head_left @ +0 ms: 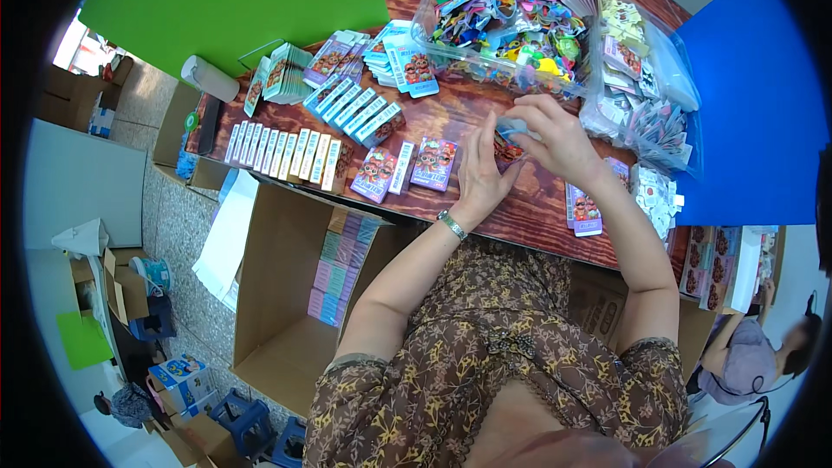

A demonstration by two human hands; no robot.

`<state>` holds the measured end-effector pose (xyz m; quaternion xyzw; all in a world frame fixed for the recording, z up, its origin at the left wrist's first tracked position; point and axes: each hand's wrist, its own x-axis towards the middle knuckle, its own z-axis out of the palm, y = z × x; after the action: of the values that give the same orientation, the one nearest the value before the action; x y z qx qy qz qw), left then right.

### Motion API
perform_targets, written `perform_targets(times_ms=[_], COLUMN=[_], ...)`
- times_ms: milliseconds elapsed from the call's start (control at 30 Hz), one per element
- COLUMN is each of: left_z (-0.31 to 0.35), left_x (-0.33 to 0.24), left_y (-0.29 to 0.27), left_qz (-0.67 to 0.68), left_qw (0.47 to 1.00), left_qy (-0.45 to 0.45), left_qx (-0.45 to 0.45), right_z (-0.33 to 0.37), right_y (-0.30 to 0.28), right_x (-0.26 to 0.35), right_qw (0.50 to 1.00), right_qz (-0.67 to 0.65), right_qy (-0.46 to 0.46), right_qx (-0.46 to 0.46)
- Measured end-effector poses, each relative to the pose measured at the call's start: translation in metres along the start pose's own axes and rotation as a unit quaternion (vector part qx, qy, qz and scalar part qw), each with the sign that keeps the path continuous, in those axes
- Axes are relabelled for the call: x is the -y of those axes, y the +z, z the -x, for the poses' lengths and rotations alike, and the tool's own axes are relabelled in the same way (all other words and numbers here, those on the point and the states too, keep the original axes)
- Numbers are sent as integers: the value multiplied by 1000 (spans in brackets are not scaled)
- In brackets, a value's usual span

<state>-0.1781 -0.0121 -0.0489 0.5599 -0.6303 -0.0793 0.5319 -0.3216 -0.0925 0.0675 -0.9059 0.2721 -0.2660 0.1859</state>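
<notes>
Over the wooden table, my left hand (479,175) is closed round a small printed cardboard box (507,147). My right hand (553,134) bends over the top end of that same box, fingers curled and pressed to it; what lies under the fingertips is partly hidden. Just left of my left hand are a purple box (433,163) lying flat, a box standing on its edge (402,167) and another purple box (374,174). Below my right forearm rest more purple boxes (585,210), partly covered by the arm.
A clear bin (511,56) of colourful small pieces stands at the back. Right of it are bags of packets (646,113). Rows of boxes (282,154) and stacks of flat cartons (286,74) fill the left. An open carton (269,295) stands below the table edge; a blue panel (763,104) borders the right.
</notes>
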Motion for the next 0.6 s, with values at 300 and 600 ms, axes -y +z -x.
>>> perform_targets(times_ms=[300, 600], left_z=[31, 59], left_x=[5, -8], left_y=[4, 11], left_qz=[12, 42], left_qw=[998, 995], left_qy=[-38, -95], left_qx=[-53, 12], right_z=[69, 96], right_y=[50, 96], right_x=[-4, -5], right_qw=[994, 966], right_qz=[34, -184], right_qy=[-13, 157], right_qx=[-102, -93])
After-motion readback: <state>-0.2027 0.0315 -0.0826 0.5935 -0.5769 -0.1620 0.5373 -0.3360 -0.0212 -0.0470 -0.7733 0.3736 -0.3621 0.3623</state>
